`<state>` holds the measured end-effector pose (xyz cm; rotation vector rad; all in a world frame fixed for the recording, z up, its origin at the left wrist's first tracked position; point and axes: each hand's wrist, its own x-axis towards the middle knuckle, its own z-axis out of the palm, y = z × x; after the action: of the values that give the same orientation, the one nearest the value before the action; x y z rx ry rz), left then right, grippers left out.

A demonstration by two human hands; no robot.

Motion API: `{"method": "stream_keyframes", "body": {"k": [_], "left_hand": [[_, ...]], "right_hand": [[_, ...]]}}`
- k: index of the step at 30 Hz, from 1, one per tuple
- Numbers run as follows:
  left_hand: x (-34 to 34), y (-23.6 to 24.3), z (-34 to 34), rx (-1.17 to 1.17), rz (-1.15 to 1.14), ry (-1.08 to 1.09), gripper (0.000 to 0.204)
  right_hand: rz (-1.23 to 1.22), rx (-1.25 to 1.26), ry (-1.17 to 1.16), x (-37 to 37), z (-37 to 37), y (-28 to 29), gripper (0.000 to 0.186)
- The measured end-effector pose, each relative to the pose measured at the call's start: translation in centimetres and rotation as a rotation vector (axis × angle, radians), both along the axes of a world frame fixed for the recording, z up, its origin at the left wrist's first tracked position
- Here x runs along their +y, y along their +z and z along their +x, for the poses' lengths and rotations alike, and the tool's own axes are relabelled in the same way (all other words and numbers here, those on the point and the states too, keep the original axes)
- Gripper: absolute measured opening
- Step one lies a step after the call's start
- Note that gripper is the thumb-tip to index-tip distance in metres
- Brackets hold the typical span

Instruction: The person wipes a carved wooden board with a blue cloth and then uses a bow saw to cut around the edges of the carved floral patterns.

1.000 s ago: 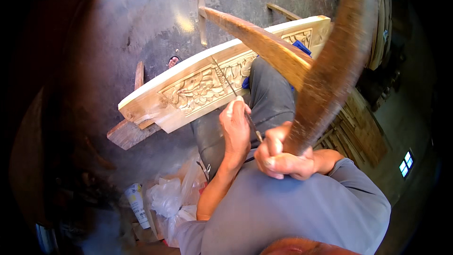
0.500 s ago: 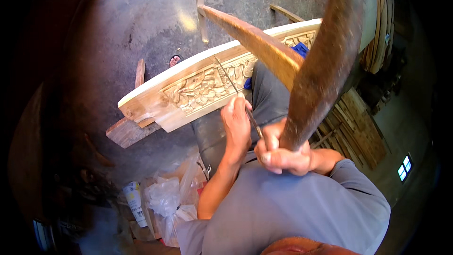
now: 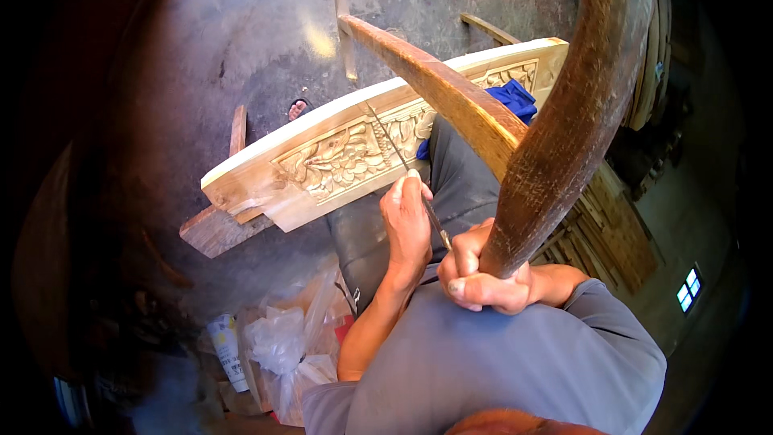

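Observation:
A frame saw spans the view, with a dark curved near upright (image 3: 576,105), a wooden crossbar (image 3: 439,84) and a slim far upright (image 3: 343,16). My right hand (image 3: 487,270) is wrapped round the lower end of the near upright, close to my chest. The thin saw blade (image 3: 435,221) runs from there past my left hand. A dark line continues it across the face of a pale carved board (image 3: 338,153), up to the far edge. My left hand (image 3: 407,213) is closed, thumb tip up beside the blade at the board's near edge. What its curled fingers hold is hidden.
The board lies across my legs, its left end over a wooden support (image 3: 225,229). Blue cloth (image 3: 514,99) sits by its right part. Clear plastic bags (image 3: 282,342) and a white printed container (image 3: 229,346) stand lower left. Stacked wood strips (image 3: 600,229) lie at right.
The saw's near upright has swung right, and its lower end sits slightly nearer my body with my right hand. My left hand is a little lower in the view. More of the blue cloth shows.

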<state>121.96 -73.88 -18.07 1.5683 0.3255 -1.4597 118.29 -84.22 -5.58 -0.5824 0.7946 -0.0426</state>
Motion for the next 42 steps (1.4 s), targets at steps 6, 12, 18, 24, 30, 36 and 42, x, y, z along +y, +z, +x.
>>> {"method": "stream_keyframes", "body": {"k": [6, 12, 18, 24, 30, 36, 42], "left_hand": [[0.8, -8.9, -0.8, -0.213, -0.087, -0.060, 0.037], [0.2, -1.5, 0.7, -0.069, -0.045, -0.126, 0.036], [-1.4, -3.9, 2.0, -0.028, 0.005, -0.076, 0.037], [0.1, -3.3, 0.8, 0.080, 0.021, -0.045, 0.039], [0.3, 1.5, 1.4, 0.081, -0.031, 0.027, 0.044], [0.6, 0.8, 1.5, -0.004, -0.033, -0.025, 0.042], [0.0, 0.4, 3.2, -0.181, -0.130, -0.118, 0.041]], "right_hand": [[0.027, 0.248, 0.018, -0.4, 2.6, -6.0, 0.032], [0.084, 0.211, -0.036, 0.2, 0.3, -0.4, 0.035], [0.015, 0.289, 0.020, -0.4, 1.7, -3.5, 0.032], [0.098, 0.330, 0.028, -0.5, 1.4, -1.9, 0.035], [0.070, 0.048, 0.026, 0.3, 0.3, 1.1, 0.037], [0.120, -0.092, -0.285, 1.2, 1.7, 1.1, 0.026], [0.196, -0.104, -0.329, 1.5, 2.0, 0.7, 0.026]]}}
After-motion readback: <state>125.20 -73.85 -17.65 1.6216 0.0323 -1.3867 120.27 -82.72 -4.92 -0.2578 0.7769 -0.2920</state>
